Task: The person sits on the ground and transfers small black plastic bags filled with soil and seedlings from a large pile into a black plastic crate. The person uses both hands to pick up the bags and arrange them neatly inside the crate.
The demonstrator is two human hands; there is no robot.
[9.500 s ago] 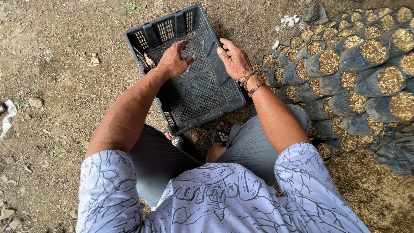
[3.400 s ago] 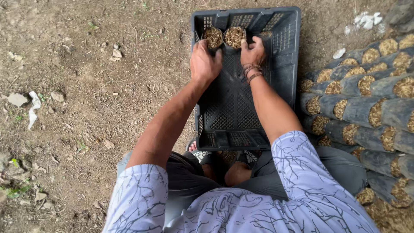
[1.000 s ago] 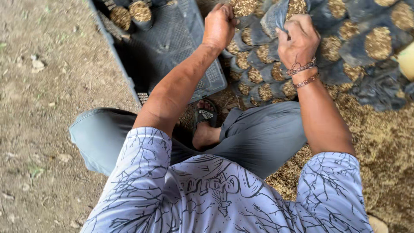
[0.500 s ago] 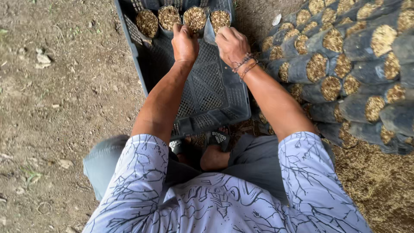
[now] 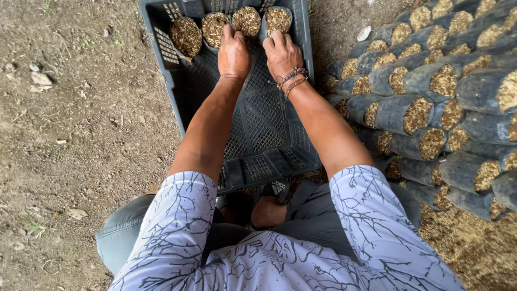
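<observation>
Near the top centre of the frame, my left hand [image 5: 234, 53] and right hand [image 5: 281, 53] each press fingers closed against a filled black seedling bag [image 5: 246, 20], keeping the row upright and tight against the crate's [image 5: 161, 81] far wall.

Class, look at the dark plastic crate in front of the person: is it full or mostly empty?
Mostly empty. The crate holds one row of four filled grow bags along its far wall; the mesh floor is otherwise bare.
</observation>
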